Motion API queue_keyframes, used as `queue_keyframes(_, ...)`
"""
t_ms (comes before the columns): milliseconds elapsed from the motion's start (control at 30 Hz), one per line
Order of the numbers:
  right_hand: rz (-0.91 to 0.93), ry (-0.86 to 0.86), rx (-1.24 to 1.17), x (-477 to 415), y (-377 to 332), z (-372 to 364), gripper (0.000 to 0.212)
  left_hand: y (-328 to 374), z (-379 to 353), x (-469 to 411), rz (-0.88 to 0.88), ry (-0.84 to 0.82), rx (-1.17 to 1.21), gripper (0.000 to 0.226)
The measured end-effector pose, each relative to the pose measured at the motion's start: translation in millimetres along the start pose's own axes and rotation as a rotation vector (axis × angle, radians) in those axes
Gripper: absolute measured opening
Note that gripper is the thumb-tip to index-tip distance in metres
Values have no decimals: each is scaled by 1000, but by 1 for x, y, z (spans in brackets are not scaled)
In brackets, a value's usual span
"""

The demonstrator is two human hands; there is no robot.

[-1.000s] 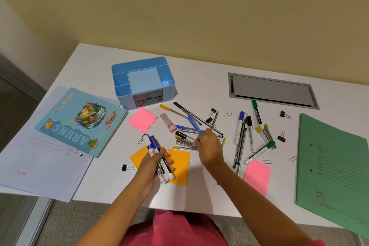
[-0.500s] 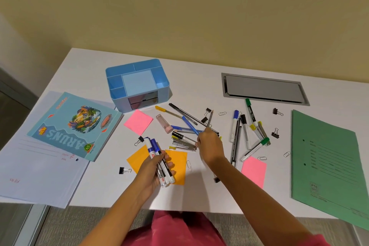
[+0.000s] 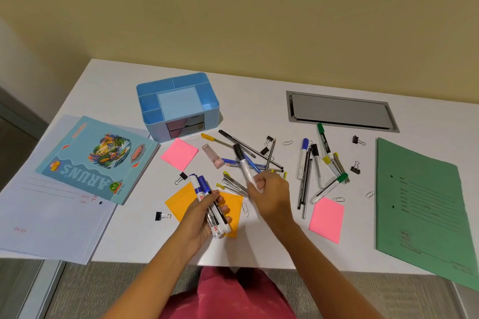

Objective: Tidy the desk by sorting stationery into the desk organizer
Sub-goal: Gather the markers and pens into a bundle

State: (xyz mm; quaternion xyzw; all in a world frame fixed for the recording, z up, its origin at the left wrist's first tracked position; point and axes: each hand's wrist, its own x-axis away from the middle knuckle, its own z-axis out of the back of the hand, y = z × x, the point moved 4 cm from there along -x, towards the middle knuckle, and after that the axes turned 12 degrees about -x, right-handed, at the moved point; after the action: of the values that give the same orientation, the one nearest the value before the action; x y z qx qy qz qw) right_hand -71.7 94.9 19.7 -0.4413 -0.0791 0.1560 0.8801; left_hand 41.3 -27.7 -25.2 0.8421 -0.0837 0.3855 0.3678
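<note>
Black-capped marker (image 3: pixel 244 166) in right hand (image 3: pixel 272 191), perhaps three markers (image 3: pixel 203 187) in left hand (image 3: pixel 199 218)

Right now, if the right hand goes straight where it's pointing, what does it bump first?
Likely the loose pens just ahead of the right hand, then the blue organizer; its height above them is unclear.

Open desk (image 3: pixel 248 101) between organizer (image 3: pixel 211 116) and grey hatch (image 3: pixel 339 111), scattered pens (image 3: pixel 228 136) crowding organizer's front
</note>
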Motion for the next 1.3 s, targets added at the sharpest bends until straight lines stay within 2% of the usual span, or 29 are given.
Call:
queue_keyframes(133, 19, -11, -218, 35, -16, -6, 13, 1, -18, 3, 13, -23, 40, 19)
queue_keyframes(267, 156, 28, -129, 56, -23, -12, 15, 1, -32, 3, 1, -83, 73, 19)
queue_keyframes(367, 141, -36, -151, 60, -22, -10, 9, 0, -37, -1, -27, -103, -28, 16)
queue_keyframes(433, 102, -14, -171, 56, -17, -4, 10, -4, -36, -8, -40, -46, -98, 6)
queue_keyframes(567, -106, 125, -243, 33, 9, 31, 10, -10, -39, -15, -35, -23, -148, 3)
queue_keyframes(667, -183, 264, -153, 13, 41, 66, 24, -13, -47, -16, -27, -43, -144, 6)
queue_keyframes(767, -451, 348, -47, -6, 88, 94, 19, -14, -55, -17, -25, -4, -130, 7)
queue_keyframes(900, -744, 317, 68, -20, 133, 111, 36, -16, -69, -15, 3, 34, -114, 9)
queue_keyframes(967, -820, 269, 59, -22, 143, 111, 41, -17, -75, -16, 24, 50, -112, 10)
queue_keyframes(1167, -821, 277, 18, -25, 149, 119, 37, -19, -87, -19, 64, 70, -96, 6)
queue_keyframes(1300, -561, 301, -28, -25, 120, 130, 32, -20, -98, -20, 103, 56, -98, 10)
